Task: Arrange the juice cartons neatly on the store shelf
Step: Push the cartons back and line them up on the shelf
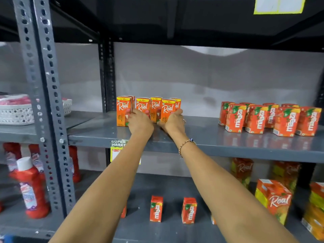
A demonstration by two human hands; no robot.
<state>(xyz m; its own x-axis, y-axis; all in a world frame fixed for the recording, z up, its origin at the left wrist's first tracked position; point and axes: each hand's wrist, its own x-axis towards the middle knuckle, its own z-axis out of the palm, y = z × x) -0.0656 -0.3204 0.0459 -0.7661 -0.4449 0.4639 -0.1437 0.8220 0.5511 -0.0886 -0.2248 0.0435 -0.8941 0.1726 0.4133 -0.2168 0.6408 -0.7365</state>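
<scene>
Several small orange Real juice cartons (pixel 123 109) stand upright in a loose cluster on the grey middle shelf (pixel 201 137), near its left post. My left hand (pixel 140 123) is wrapped around the base of the second Real carton (pixel 142 106). My right hand (pixel 174 122) grips the front right Real carton (pixel 168 109), which stands a little forward of the row. Both arms reach up from below. A group of red Maaza cartons (pixel 259 119) stands unevenly at the shelf's right end.
On the lower shelf stand two lone Maaza cartons (pixel 156 208), bigger Real cartons (pixel 275 199) at right, and red bottles (pixel 32 188) behind the perforated post (pixel 45 102). A white basket (pixel 15 113) sits at left. A yellow price tag (pixel 117 149) hangs from the shelf edge.
</scene>
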